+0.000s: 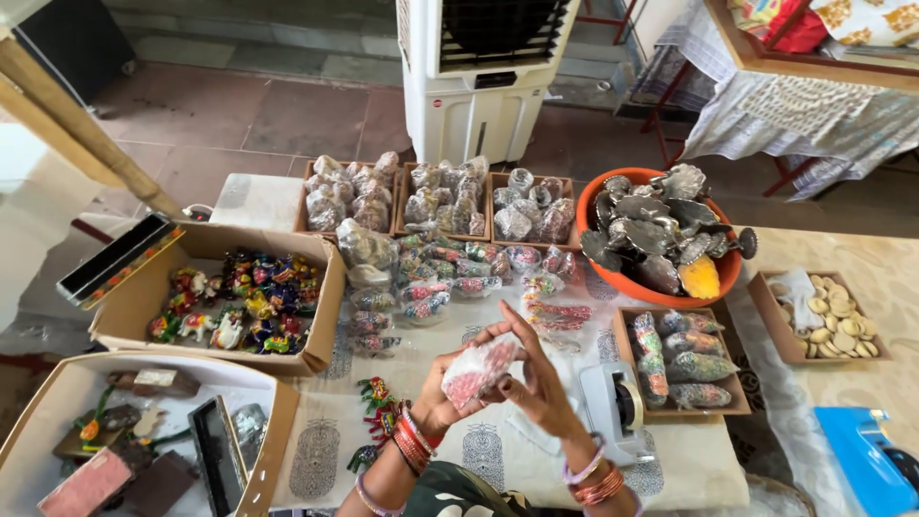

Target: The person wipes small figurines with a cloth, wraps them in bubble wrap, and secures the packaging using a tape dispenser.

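Both my hands hold one small clear packet (479, 370) filled with pink and red bits, over the cloth-covered table (498, 450). My left hand (442, 393) cups the packet from below and behind. My right hand (536, 378) pinches its right edge with the fingers spread upward. Bangles sit on both wrists. Just right of my right hand stands a white tape dispenser (613, 407). Beyond my hands lie several more filled packets (450, 273) in loose rows.
Cardboard box of colourful figurines (235, 311) at left, another box (144, 450) at lower left. Three trays of wrapped items (436, 196) at the back, an orange bowl of metal pieces (661, 239), a tray of packets (675, 364), a tray of pale discs (828, 321). White air cooler (479, 77) behind.
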